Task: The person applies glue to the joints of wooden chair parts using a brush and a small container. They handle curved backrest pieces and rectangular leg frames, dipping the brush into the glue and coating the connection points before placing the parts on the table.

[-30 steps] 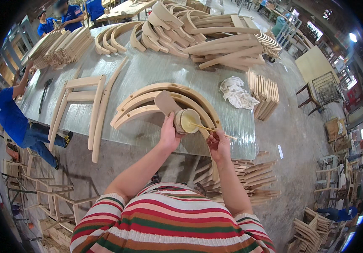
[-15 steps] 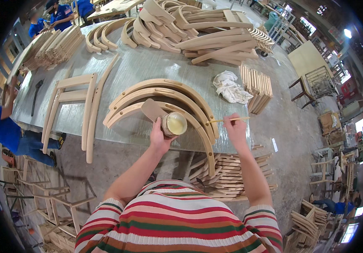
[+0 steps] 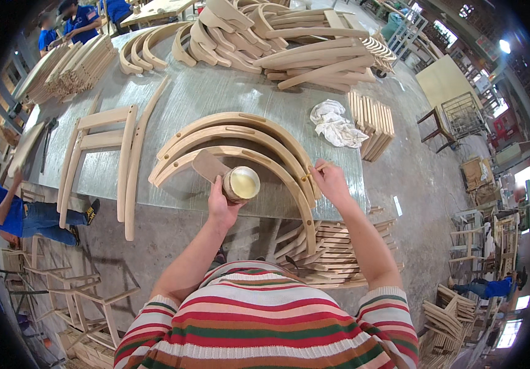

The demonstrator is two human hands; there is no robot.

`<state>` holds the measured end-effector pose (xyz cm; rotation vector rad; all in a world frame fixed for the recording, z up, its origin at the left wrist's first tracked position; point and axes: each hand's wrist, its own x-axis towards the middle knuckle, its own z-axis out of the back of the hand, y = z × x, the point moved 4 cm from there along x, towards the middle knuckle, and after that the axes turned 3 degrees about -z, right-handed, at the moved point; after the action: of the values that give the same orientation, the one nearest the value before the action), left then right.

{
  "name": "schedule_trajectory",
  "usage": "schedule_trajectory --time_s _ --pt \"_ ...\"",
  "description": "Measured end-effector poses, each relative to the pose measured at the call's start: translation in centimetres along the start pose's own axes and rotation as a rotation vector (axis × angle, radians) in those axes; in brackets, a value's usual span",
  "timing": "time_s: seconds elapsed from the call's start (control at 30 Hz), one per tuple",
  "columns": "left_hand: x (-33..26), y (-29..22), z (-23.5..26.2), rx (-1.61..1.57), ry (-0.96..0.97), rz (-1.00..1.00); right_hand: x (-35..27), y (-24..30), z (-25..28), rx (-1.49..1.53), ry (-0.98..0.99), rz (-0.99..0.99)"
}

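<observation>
On the surface [image 3: 277, 101], left: a wooden frame [image 3: 106, 119] lies apart.
Curved rails [image 3: 234, 130]: three, nested in the middle; which spots are done, I cannot tell.
Left hand [image 3: 222, 204]: grasps a cup [image 3: 233, 188]; a flat brown piece [image 3: 209, 166] beside it partly hides the nearest rail.
Right hand [image 3: 331, 183]: pinches a thin stick [image 3: 307, 178] at the rails' right end; work seems unfinished.
White rag [image 3: 337, 124]: near, not blocking.

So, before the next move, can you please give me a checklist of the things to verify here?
1. Cup held in the left hand: ok.
2. Pale liquid in the cup: ok.
3. Stick held in the right hand: ok.
4. Liquid on the stick's tip: cannot tell, too small.
5. Front curved wood fully over the table: not ok, right end passes the edge.
</observation>
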<state>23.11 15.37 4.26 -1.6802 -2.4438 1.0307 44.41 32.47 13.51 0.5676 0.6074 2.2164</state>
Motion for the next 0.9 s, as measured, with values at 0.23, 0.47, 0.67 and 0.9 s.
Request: schedule_trajectory --time_s 0.23,0.47,0.67,0.9 --pt "0.0 -0.2 -0.7 0.043 -0.010 0.008 0.1 0.7 -0.1 -0.043 0.000 0.054" --pt "0.0 -0.6 -1.3 0.021 -0.004 0.012 0.5 0.9 -0.5 -0.123 0.031 -0.003" --pt "0.2 -0.6 -0.8 -0.003 0.035 0.026 0.5 1.1 -0.2 -0.092 -0.031 -0.002" --pt "-0.2 0.2 -1.5 0.044 0.039 0.022 -1.1 2.5 3.2 0.240 -0.169 -0.246"
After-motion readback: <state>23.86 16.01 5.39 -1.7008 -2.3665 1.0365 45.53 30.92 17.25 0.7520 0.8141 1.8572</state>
